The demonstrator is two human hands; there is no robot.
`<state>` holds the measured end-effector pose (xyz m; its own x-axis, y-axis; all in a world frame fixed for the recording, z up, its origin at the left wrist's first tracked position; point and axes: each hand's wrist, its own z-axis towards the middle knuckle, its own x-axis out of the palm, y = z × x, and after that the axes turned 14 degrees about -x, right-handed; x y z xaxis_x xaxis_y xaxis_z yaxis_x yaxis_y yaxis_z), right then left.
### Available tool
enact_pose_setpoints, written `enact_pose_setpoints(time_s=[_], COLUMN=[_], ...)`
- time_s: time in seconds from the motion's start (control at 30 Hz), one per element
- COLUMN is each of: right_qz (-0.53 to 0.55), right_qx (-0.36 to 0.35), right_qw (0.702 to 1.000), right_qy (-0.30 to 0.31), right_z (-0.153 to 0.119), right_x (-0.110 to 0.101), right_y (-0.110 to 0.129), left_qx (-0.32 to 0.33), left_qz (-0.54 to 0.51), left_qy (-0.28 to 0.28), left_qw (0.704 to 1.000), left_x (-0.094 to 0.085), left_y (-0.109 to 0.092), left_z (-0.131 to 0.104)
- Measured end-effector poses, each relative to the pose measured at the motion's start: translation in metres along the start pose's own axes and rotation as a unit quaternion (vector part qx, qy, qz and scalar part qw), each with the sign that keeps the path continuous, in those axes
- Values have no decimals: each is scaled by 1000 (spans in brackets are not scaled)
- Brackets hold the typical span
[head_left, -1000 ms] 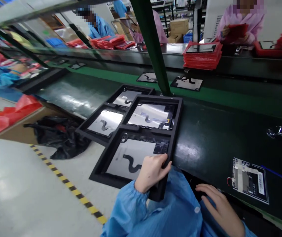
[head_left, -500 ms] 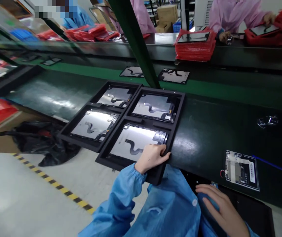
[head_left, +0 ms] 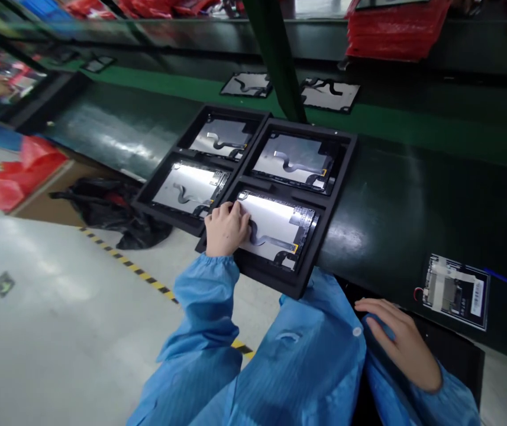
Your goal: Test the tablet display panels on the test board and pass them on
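My left hand [head_left: 226, 229] is at the left edge of a tablet screen panel [head_left: 271, 213] in the near compartment of the right-hand black foam tray [head_left: 275, 283]. Its fingers are curled at that edge, and the fingertips are partly hidden. The panel's silver back faces up, with a dark ribbon cable across it. Another such panel [head_left: 291, 161] lies in the far compartment. My right hand [head_left: 401, 337] rests low over the blue smock, fingers stretched out, holding nothing.
A second foam tray [head_left: 147, 204] with two panels adjoins on the left. A circuit-board assembly [head_left: 455, 291] lies on the dark green bench to the right. Two panels [head_left: 246, 84] sit behind, near a green post [head_left: 280, 59]. Red wrapped stacks [head_left: 395, 29] stand on the far shelf.
My left hand has moved from the tray's right side to the left edge of the near panel. The view has tilted downward. My right hand has stayed in place.
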<state>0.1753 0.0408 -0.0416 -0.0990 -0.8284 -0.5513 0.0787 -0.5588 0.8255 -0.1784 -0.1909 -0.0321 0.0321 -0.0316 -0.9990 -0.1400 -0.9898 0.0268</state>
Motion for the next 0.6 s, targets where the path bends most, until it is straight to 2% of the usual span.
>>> enact_pose_setpoints(time_s=[0.17,0.27,0.33,0.4,0.5,0.57,0.6], right_qz=[35,19,-13,-76,-187,-230,-242], right_qx=[-35,-51,-50,-24,50,92,107], right_qw=[998,998,998,990,947,915,905], right_qy=[49,22,-30,-113,-255,-318,-333], right_z=[23,21,13,0,-23,-38,-45], right_x=[19,11,-2,-19,-43,-54,-59], right_y=[4,4,0,-7,-17,-20,-21], left_qx=[-45,-101,-115,-128,-154,-172,-174], left_qz=[-169,-125,-64,-46,-57,-54,-49], left_qy=[20,19,12,12,40,47,32], left_qw=[984,987,991,991,986,983,983], left_x=[-5,-10,-12,-13,-19,-29,-35], left_y=[6,4,0,-2,-1,0,0], left_z=[-13,-20,-21,-20,-15,-13,-12])
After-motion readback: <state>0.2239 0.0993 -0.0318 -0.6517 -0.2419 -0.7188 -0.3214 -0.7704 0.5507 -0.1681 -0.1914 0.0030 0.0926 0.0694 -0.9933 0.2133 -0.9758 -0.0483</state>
